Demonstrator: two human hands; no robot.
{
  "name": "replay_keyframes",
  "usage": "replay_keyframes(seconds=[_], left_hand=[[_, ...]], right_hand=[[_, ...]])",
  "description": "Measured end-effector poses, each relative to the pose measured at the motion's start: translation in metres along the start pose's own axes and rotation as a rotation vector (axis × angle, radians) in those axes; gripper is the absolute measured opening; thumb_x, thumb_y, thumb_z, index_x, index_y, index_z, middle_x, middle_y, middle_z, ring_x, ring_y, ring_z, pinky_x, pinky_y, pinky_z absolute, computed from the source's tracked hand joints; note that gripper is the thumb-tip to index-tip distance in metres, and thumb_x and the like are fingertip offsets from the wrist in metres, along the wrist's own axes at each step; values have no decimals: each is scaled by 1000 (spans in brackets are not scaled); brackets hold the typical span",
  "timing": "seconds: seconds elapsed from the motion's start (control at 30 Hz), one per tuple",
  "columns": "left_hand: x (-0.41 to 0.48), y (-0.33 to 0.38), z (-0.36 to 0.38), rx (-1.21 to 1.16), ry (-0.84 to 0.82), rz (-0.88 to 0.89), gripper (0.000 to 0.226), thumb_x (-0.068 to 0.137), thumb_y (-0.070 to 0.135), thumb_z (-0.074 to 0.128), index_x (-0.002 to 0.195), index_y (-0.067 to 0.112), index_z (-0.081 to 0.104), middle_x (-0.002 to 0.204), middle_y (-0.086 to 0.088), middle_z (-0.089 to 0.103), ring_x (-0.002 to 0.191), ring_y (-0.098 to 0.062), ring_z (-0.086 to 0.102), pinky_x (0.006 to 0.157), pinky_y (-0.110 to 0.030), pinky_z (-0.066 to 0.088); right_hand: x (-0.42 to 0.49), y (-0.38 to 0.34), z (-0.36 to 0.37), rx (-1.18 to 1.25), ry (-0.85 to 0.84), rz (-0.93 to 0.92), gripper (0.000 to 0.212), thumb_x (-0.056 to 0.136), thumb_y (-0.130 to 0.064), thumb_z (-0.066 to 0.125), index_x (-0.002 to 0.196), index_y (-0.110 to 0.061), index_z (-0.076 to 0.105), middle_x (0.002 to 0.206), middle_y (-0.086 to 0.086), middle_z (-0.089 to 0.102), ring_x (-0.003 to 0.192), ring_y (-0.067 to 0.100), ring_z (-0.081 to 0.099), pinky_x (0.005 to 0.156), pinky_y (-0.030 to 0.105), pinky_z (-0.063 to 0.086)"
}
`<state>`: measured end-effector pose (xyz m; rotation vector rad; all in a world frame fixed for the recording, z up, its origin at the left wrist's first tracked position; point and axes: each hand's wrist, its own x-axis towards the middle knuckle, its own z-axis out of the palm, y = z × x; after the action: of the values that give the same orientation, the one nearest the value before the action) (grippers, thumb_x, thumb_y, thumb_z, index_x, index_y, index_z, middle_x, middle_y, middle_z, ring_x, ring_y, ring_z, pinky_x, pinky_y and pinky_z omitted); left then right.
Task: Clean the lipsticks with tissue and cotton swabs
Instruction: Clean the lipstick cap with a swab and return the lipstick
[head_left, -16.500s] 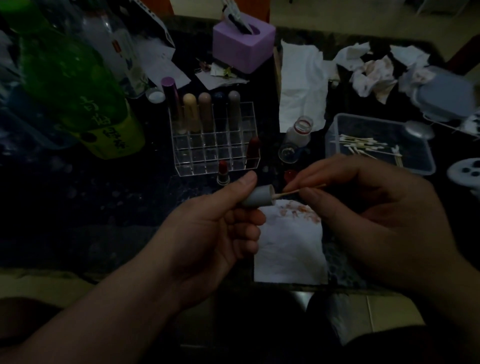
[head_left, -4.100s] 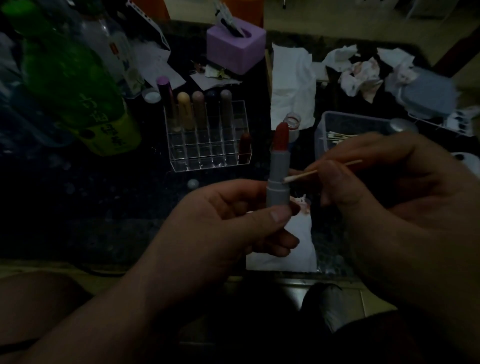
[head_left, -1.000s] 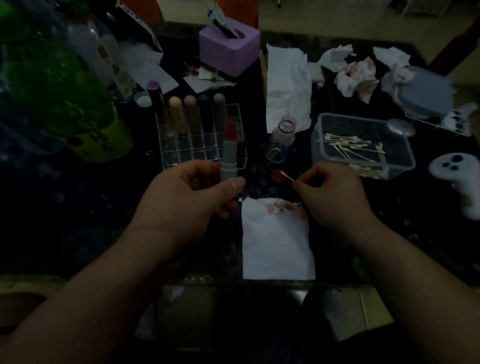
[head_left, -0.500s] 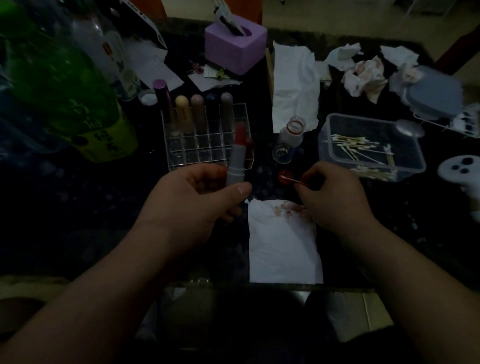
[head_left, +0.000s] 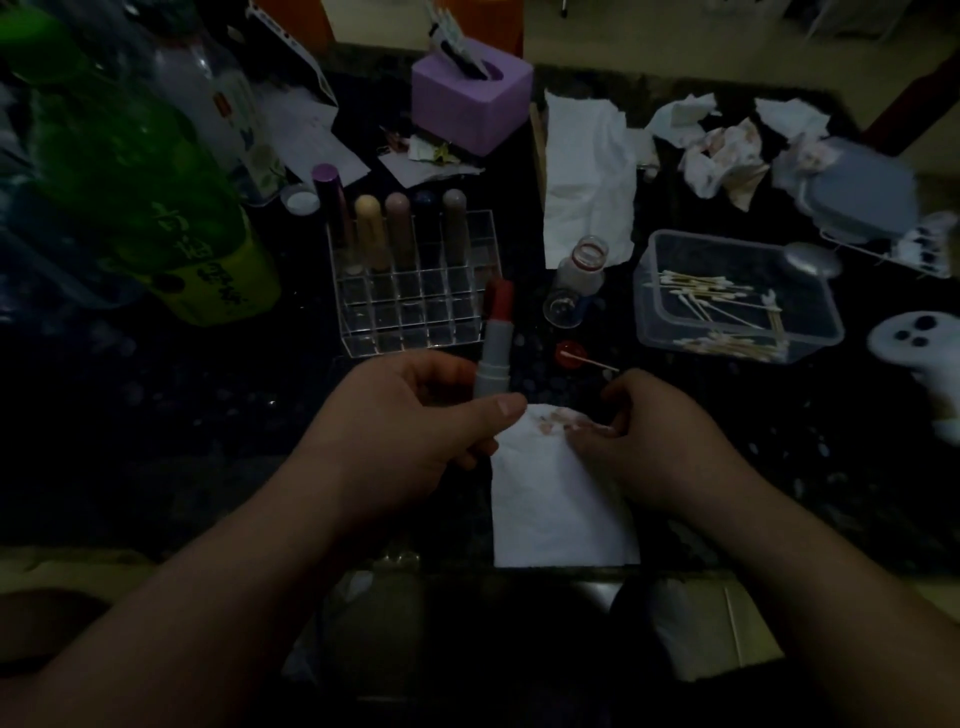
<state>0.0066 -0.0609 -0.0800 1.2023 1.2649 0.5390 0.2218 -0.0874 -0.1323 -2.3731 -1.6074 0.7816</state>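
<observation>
- Lipstick (head_left: 496, 332), red bullet wound out, stands upright in the left hand (head_left: 410, 431), which grips its grey base above the table (head_left: 208, 415), just in front of the clear organiser (head_left: 415, 301).
- Right hand (head_left: 660, 447) pinches the stained top edge of the tissue (head_left: 556, 509), which lies flat near the table's front edge.
- Step in hand, by my judgement: switching from swab work to a tissue wipe. Next, the tissue needs lifting and wrapping round the tube without smearing the bullet.
- Half a second ago the right hand held the cotton swab (head_left: 592, 361); now the swab lies released, its tip on the small red cap (head_left: 569, 353).
</observation>
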Motion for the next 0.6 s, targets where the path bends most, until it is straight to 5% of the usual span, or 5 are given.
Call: replay_keyframes(seconds=[0.23,0.37,0.6], left_hand=[[-9,-1,-2,176,-68,15,16,79,36,79,94,29,77,96,18,76,86,2,71,81,-24,55],[-14,2,-4,244,-143,58,34,60,54,78,89,36,79,127,22,65,114,4,62,104,-35,49],[-23,4,-3,-56,-276,14,31,65,18,80,95,12,75,93,-4,79,89,-19,76,81,-28,60]], right_hand=[[-17,-4,-14,252,-168,-50,8,80,-17,74,74,-15,70,72,2,69,63,7,62,55,18,47],[-31,-11,-33,693,-383,-130,9,70,-7,75,68,-10,66,90,32,64,74,24,60,68,36,47],[-43,-12,-43,1226,-607,-61,11,64,0,65,73,-7,62,76,16,59,68,27,58,60,32,49]])
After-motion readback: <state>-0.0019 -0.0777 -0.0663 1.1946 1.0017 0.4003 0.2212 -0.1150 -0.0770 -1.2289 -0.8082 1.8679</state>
